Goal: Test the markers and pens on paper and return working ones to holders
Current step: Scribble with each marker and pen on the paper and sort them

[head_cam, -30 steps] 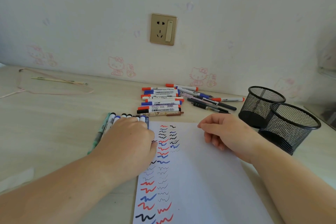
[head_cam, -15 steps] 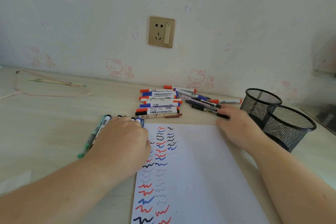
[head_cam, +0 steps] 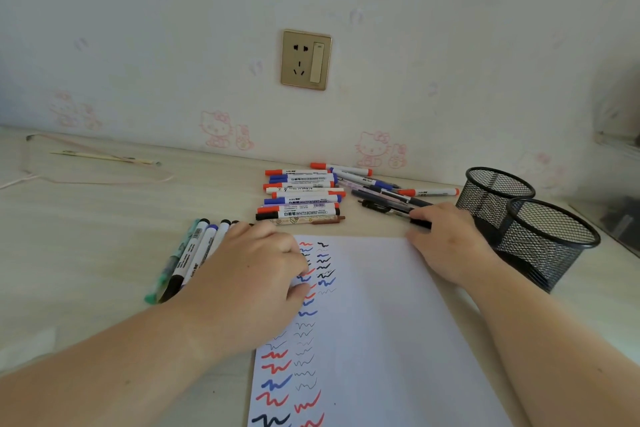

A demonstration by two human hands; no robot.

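Left hand (head_cam: 249,274) lying knuckles-up at centre frame, fingers curled over a row of markers (head_cam: 194,253) and over the left edge of a white paper sheet (head_cam: 398,322); whether gripping one, cannot tell. Right hand (head_cam: 446,239) at centre right, fingers curled on a black pen (head_cam: 391,210) at the near edge of a loose pile of pens (head_cam: 377,187). Roughly five marker ends showing left of the left hand. About eight white whiteboard markers (head_cam: 301,194) with red, blue or black caps stacked side by side in upper centre. Two black wire-mesh cylindrical holders (head_cam: 550,236) at right, touching each other, nothing visible inside. Two columns of red, blue and black squiggles (head_cam: 304,322) down the sheet's left side. One gold wall socket (head_cam: 306,59) above.
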